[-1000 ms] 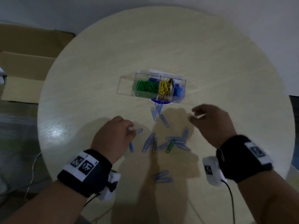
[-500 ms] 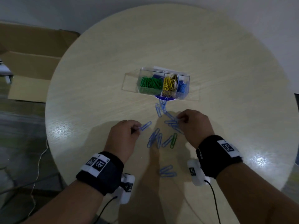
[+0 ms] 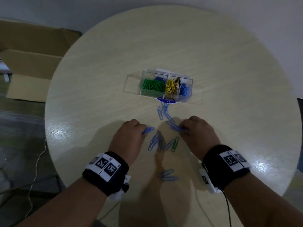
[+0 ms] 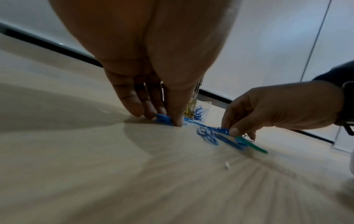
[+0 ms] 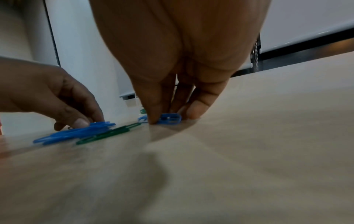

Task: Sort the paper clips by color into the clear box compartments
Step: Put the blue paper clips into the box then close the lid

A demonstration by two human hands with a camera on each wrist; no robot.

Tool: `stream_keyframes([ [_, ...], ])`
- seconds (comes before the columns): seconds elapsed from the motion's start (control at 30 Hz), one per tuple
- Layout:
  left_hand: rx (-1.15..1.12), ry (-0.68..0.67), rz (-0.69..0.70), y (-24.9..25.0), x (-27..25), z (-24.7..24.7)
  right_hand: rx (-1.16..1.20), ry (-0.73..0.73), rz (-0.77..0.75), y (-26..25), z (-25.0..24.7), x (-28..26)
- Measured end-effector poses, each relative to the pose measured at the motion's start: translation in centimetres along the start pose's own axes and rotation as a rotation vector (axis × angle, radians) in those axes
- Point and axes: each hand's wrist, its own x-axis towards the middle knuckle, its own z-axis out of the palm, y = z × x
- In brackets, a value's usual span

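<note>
- The right hand, clear of the pile a second ago, has come down onto the surface and now pinches blue clips at its fingertips.
- The left hand still pinches a blue clip against the surface, as before.
- More blue clips and one green clip lie between the hands.
- The clear box sits beyond both hands; its blue compartment is likely next.

Both forearms reach toward 12 o'clock, knuckles up, each wrist in a dark band. The left hand has fingertips curled down, pinching toward 3 o'clock. The right hand mirrors it, fingertips pinching toward 9 o'clock.
</note>
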Motion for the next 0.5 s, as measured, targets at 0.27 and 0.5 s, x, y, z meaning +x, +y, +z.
stream_keyframes([
  [0.27, 0.293, -0.175, 0.057, 1.4, 0.7, -1.5, 0.005, 0.016, -0.01, 1.4, -0.6, -1.1],
  [0.5, 0.186, -0.219, 0.068, 2.8, 3.2, -2.9, 0.293, 0.161, 0.176, 3.0, -2.6, -1.4],
])
